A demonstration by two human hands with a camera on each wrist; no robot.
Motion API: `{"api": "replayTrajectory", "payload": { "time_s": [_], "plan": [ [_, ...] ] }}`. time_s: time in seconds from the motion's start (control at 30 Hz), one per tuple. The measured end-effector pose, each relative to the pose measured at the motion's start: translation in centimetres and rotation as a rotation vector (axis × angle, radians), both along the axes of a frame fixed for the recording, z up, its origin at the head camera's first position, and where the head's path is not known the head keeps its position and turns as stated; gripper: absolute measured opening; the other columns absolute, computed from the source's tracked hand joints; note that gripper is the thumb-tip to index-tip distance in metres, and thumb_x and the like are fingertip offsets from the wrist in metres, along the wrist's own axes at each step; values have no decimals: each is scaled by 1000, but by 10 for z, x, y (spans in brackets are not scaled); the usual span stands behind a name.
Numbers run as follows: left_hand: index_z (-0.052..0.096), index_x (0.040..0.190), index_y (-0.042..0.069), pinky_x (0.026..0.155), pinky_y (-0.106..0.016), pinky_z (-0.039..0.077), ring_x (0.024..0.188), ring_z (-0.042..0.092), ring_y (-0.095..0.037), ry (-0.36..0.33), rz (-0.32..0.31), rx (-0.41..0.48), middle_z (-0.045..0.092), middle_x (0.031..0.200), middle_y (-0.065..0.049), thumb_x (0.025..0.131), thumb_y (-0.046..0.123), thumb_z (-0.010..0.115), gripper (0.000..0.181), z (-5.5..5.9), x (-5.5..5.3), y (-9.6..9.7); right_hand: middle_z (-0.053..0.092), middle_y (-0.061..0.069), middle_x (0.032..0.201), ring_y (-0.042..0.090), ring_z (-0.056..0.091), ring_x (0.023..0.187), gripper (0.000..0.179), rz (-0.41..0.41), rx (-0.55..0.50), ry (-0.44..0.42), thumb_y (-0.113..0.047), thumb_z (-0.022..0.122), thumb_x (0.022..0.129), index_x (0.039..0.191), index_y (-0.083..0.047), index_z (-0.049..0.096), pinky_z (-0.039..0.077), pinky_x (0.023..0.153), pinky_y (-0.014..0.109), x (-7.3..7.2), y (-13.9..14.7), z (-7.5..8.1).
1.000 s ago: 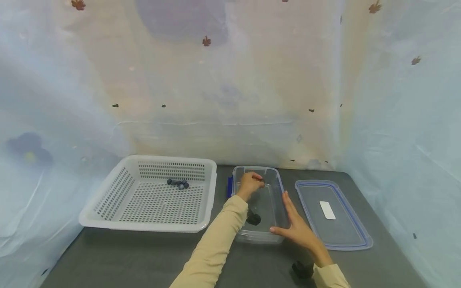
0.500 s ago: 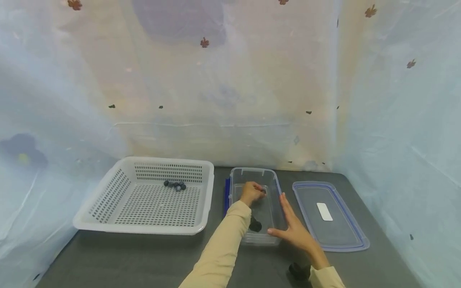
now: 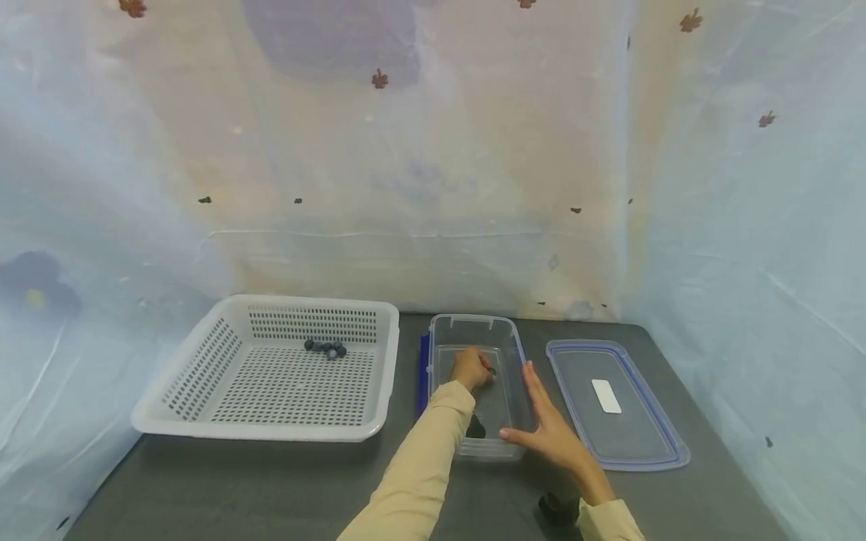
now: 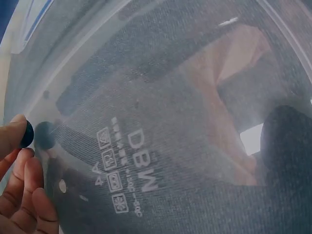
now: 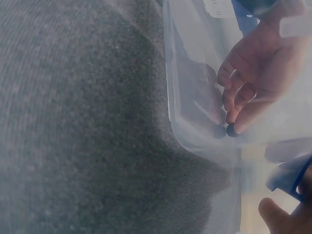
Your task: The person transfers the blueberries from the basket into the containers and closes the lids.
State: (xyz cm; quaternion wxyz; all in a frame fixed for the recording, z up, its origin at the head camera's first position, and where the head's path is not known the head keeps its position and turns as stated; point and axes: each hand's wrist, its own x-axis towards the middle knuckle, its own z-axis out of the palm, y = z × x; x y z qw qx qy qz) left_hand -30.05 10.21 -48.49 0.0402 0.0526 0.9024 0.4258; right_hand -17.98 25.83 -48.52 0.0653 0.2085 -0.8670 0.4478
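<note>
In the head view my left hand (image 3: 471, 368) reaches down into a clear plastic container (image 3: 501, 448). Between thumb and fingertip it pinches a blueberry (image 4: 28, 135), seen at the left edge of the left wrist view. The right wrist view shows that blueberry (image 5: 232, 130) through the container wall, close over the bottom. My right hand (image 3: 553, 430) rests against the container's right side, fingers straight along the wall and thumb spread toward the near end. Several more blueberries (image 3: 331, 351) lie in a white perforated basket (image 3: 264, 430) at left.
A clear lid with a blue seal (image 3: 636, 443) lies flat to the right of the container, a white label (image 3: 606, 396) on it. A blue clip flap (image 3: 423, 368) hangs along the container's left side. Patterned sheeting (image 3: 433, 150) hangs behind the grey table (image 3: 271, 488).
My left hand has lowered further into the container and come slightly nearer, still pinching the blueberry. The right hand keeps its place on the container's side. The head view has shifted slightly.
</note>
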Motion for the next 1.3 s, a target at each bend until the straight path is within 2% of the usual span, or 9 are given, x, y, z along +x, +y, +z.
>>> {"api": "replayTrajectory", "payload": {
  "time_s": [0.2, 0.3, 0.43, 0.53, 0.67, 0.8, 0.97, 1.07, 1.3],
  "plan": [
    [67, 74, 5, 71, -30, 51, 76, 60, -23, 0, 12, -17, 62, 75, -5, 65, 6, 89, 23, 8, 0, -2, -2, 15, 160, 46, 3, 142, 113, -1, -3, 12, -25, 82, 73, 154, 1, 8, 14, 103, 71, -1, 0, -3],
    [68, 76, 5, 79, -33, 51, 85, 62, -28, 32, 4, -11, 65, 78, -6, 67, 9, 89, 23, 15, -3, -2, -2, 15, 160, 46, 4, 142, 111, -17, 3, 18, -27, 81, 75, 154, 1, 8, 14, 103, 71, -1, 0, -4],
    [71, 82, 3, 84, -37, 50, 98, 58, -33, 64, -27, 61, 67, 86, -7, 71, 10, 86, 20, 32, -9, -5, -1, 15, 160, 44, 6, 142, 109, -40, 39, 6, -31, 79, 79, 154, 0, 7, 16, 104, 69, 1, 0, 0],
    [70, 90, 2, 74, -33, 53, 88, 62, -25, 41, -76, 147, 67, 90, -8, 77, 9, 82, 20, 47, -14, -12, 1, 16, 160, 44, 9, 142, 106, -58, 111, 3, -36, 76, 82, 154, 0, 8, 19, 105, 67, 4, -1, 5],
    [70, 97, 3, 68, -31, 53, 76, 64, -19, 15, -137, 225, 67, 93, -7, 83, 13, 78, 20, 70, -12, -28, 5, 20, 159, 46, 15, 140, 102, -72, 202, 22, -41, 73, 84, 154, 1, 11, 24, 103, 66, 7, -1, 9],
    [69, 101, 4, 73, -37, 53, 80, 65, -22, 13, -185, 289, 67, 91, -6, 88, 15, 72, 18, 89, -7, -44, 8, 19, 159, 47, 25, 136, 102, -94, 269, 51, -46, 72, 83, 153, 1, 14, 31, 100, 65, 9, -1, 10],
    [67, 109, 4, 79, -41, 52, 81, 64, -20, 43, -263, 347, 67, 95, -9, 93, 18, 67, 21, 104, -8, -63, 13, 19, 158, 46, 29, 135, 102, -123, 319, 78, -49, 72, 83, 154, -1, 17, 33, 99, 64, 9, 0, 10],
    [66, 114, 5, 79, -38, 52, 85, 64, -20, 56, -300, 384, 66, 100, -8, 95, 20, 65, 25, 112, -7, -78, 13, 19, 158, 44, 25, 138, 101, -121, 321, 78, -49, 70, 84, 154, -3, 15, 31, 100, 65, 10, -1, 11],
    [65, 115, 3, 81, -35, 52, 96, 63, -31, 95, -332, 458, 66, 104, -10, 95, 19, 65, 25, 126, -1, -114, 10, 17, 159, 44, 22, 139, 103, -125, 327, 79, -51, 71, 83, 154, -1, 14, 29, 102, 64, 9, -3, 11]
  ]
}}
